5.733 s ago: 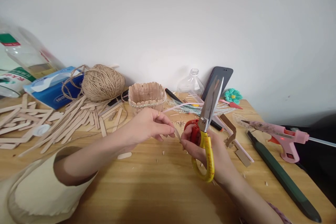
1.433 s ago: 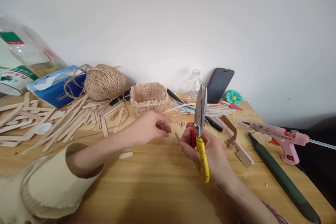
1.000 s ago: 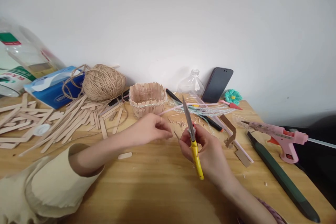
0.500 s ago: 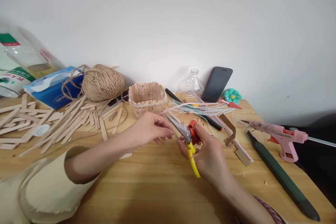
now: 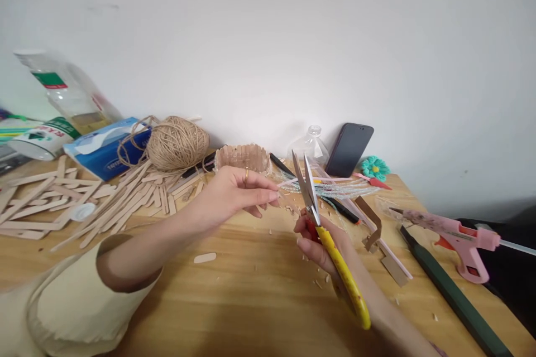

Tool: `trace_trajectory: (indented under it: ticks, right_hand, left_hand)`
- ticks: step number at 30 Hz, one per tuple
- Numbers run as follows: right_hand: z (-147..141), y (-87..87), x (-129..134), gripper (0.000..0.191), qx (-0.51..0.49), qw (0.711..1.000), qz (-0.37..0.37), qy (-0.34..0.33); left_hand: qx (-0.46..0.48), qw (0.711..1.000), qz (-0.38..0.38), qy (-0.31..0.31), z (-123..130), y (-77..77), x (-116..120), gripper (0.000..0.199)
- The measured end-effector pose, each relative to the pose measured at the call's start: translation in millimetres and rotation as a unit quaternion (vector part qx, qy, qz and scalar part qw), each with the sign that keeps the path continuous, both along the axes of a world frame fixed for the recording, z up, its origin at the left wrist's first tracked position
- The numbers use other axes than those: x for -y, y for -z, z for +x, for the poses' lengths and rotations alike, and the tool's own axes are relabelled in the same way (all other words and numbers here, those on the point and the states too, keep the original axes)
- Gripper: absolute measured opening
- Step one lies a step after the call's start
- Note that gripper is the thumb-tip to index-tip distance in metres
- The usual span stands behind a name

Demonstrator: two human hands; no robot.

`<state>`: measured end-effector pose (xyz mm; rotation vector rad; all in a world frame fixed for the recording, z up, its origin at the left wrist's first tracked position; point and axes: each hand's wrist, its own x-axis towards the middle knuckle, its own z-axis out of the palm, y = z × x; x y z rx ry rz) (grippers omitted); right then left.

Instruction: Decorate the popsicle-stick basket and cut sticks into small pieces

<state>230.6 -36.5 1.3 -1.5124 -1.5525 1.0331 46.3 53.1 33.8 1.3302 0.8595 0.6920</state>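
Note:
My right hand [image 5: 324, 242] grips a pair of scissors [image 5: 312, 189] with a yellow and red handle. Their blades point up and are spread apart. My left hand [image 5: 238, 195] is closed in a pinch, with a ring on one finger. A thin pale strip [image 5: 288, 201] runs from its fingertips towards my right hand; it is too faint to tell its material. Behind my left hand stands a small basket of craft sticks [image 5: 243, 157], partly hidden by it. One short rounded stick piece [image 5: 205, 257] lies on the table below, and small wood chips are scattered near my right hand.
Craft sticks [image 5: 125, 195] are heaped at left, before a twine ball [image 5: 178, 144] and a blue tissue pack [image 5: 106, 150]. Bead strands [image 5: 343, 188], a leaning phone [image 5: 349, 149] and a cut clear bottle [image 5: 312, 142] are behind. A pink glue gun [image 5: 452, 228] and dark green knife [image 5: 452, 290] lie right.
The scissors have swung upright away from my left fingertips, and their blades have spread. More wood chips show on the table. The view has tilted slightly up and shifted left.

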Motion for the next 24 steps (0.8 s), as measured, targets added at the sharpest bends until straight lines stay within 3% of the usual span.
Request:
trace_trajectory:
  ticks: [6, 11, 24]
  right_hand:
    - [1.9, -0.6, 4.3, 0.032, 0.02, 0.998, -0.018, -0.06]
    - [-0.8, -6.6, 5.3, 0.038, 0.033, 0.997, -0.024, -0.063]
    - [-5.1, -12.9, 1.8, 0.047, 0.023, 0.993, -0.073, -0.091]
  left_hand:
    - [0.062, 0.995, 0.047, -0.068, -5.4, -1.7, -1.9, 0.017]
    - [0.082, 0.989, 0.047, -0.112, -6.9, -4.2, -4.6, 0.018]
    - [-0.002, 0.997, 0.061, -0.041, 2.3, -4.3, 4.6, 0.012]
